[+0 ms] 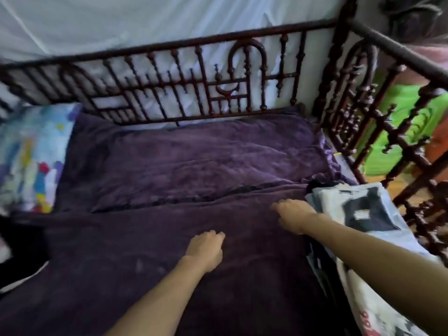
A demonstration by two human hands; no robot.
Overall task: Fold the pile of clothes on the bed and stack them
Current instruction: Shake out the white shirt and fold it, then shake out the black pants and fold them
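Note:
A dark purple blanket (169, 251) lies spread over the near half of the bed, its far edge forming a fold line across the middle. My left hand (206, 248) rests knuckles-up on it with fingers curled under, and whether it pinches the fabric is hidden. My right hand (293, 215) lies on the blanket near that fold, fingers bent down onto the cloth. Right beside my right hand sits a pile of light and dark clothes (358, 209) at the bed's right edge, with more white printed fabric (378, 309) trailing toward me.
A purple bedcover (194, 156) covers the far half of the bed. A colourful pillow (31, 158) lies at the left. A dark carved wooden bed rail (184, 86) runs along the back and right side. Green cloth (400, 132) hangs beyond the right rail.

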